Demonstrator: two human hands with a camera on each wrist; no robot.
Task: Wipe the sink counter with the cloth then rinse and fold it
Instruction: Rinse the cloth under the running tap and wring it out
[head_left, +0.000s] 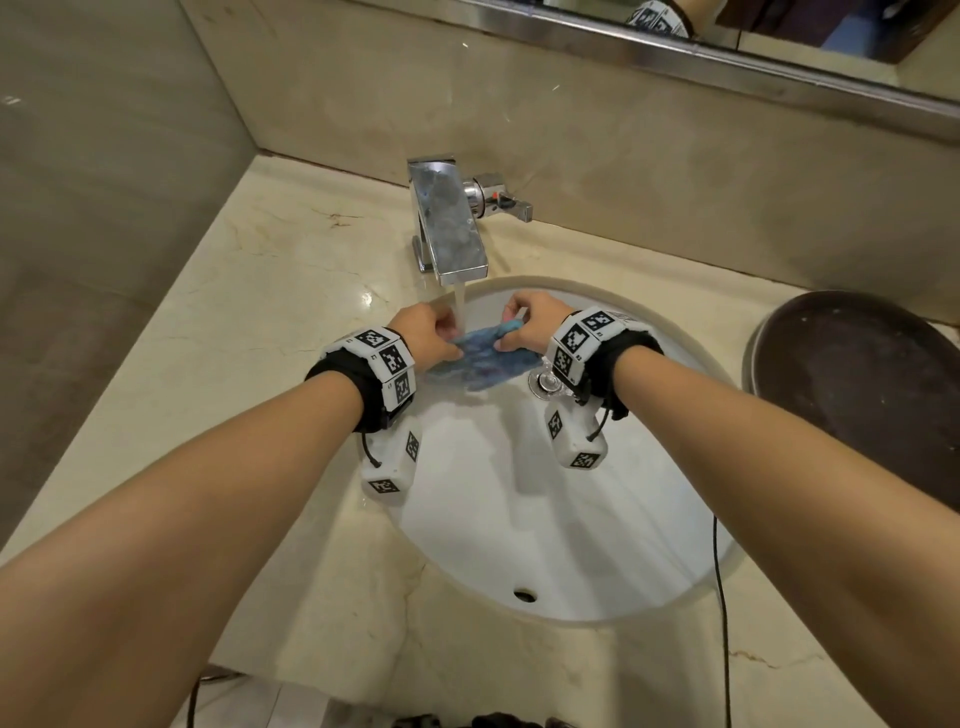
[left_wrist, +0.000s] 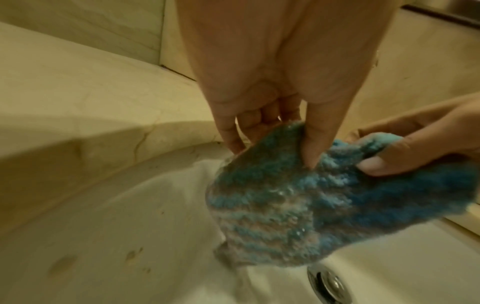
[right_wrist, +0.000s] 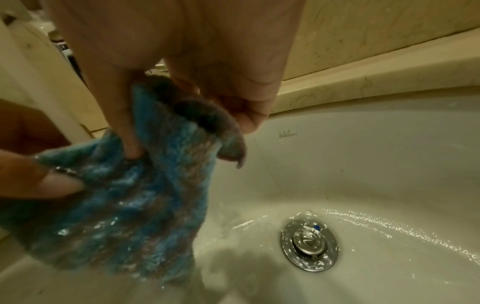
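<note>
A wet blue striped cloth (head_left: 485, 358) hangs over the white sink basin (head_left: 545, 519), under the stream of water (head_left: 460, 306) from the chrome faucet (head_left: 447, 218). My left hand (head_left: 431, 332) pinches its left edge between thumb and fingers. My right hand (head_left: 530, 322) grips its right edge, a fold bunched in the fingers. From the left wrist, the cloth (left_wrist: 298, 205) sags below my left hand (left_wrist: 285, 133), with the right hand (left_wrist: 415, 152) beside it. From the right wrist, the cloth (right_wrist: 130, 205) hangs from my right hand (right_wrist: 182, 115) next to the drain (right_wrist: 309, 244).
The beige marble counter (head_left: 270, 291) surrounds the basin. A dark round tray (head_left: 857, 384) sits on the counter at the right. The faucet handle (head_left: 504, 200) points right. A mirror edge (head_left: 675, 47) runs along the back wall. Black cables (head_left: 719, 597) hang at the front.
</note>
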